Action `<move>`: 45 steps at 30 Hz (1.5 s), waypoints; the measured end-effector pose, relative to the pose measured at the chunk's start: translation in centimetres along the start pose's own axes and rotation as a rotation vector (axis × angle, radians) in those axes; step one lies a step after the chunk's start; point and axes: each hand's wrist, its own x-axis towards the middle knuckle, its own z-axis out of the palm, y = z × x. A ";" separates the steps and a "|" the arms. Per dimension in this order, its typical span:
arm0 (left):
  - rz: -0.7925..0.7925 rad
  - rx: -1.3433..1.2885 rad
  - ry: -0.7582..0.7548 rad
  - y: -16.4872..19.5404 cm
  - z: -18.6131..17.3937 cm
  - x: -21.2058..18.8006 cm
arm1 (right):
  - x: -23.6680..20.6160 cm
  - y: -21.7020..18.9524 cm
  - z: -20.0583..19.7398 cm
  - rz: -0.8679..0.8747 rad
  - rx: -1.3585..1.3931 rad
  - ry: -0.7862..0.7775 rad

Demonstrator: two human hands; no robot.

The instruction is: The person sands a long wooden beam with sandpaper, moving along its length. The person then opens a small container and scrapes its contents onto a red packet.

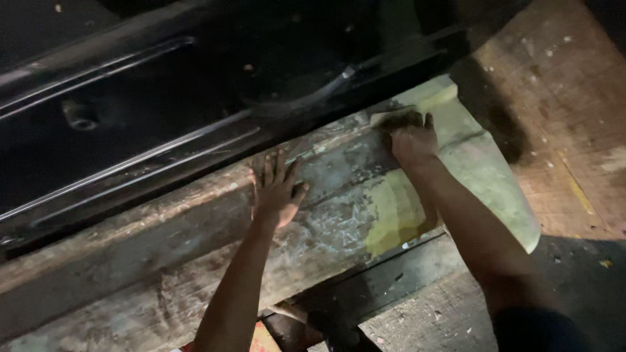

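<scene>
In this dim workshop a long, scuffed panel is lying across the wooden floor, the left hand pressing flat with fingers spread while the right hand, fingers clenched on a dark sanding pad, is working the pale filler patch near the panel's far end, best rubbed evenly.
</scene>
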 end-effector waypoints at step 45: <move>-0.319 0.038 0.377 -14.3 3.4 -16.5 | -18.3 -20.8 -8.9 -0.563 0.285 0.596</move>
